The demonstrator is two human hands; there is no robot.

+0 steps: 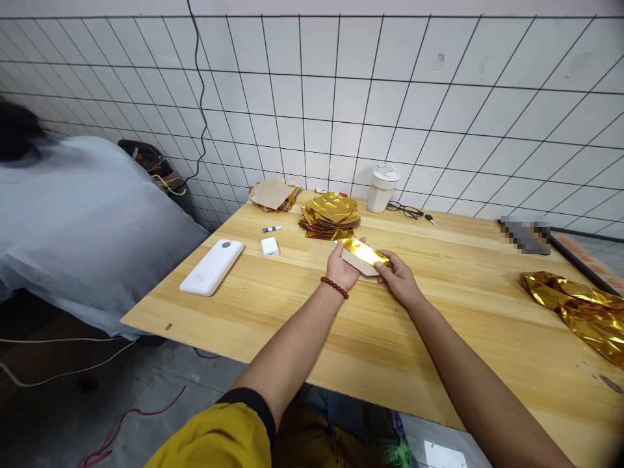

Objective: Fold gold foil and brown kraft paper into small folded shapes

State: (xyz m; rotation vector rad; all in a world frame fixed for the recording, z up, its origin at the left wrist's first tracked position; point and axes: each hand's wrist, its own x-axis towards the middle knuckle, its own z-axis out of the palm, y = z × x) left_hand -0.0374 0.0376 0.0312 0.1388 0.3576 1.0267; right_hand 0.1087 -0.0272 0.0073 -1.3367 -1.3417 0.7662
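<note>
Between my two hands, above the wooden table [292, 312], is a folded sheet of gold foil paper [365, 251] with a pale inner side showing along its near edge. My left hand [342, 265], with a dark red bead bracelet [334, 287] at the wrist, grips its left end. At the right end, my right hand [397, 276] pinches the fold between thumb and fingers. Just beyond my left hand lies a stack of gold foil sheets [329, 213], and part of its near edge is hidden by the held sheet.
Left of my hands are a white power bank [212, 268], a white charger [270, 247] and a small blue-and-white tube [272, 229]. Farther back stand brown paper sheets [273, 194], a white cup [383, 190] and glasses [412, 212]. Crumpled gold foil [580, 312] lies right. A person [88, 221] sits left.
</note>
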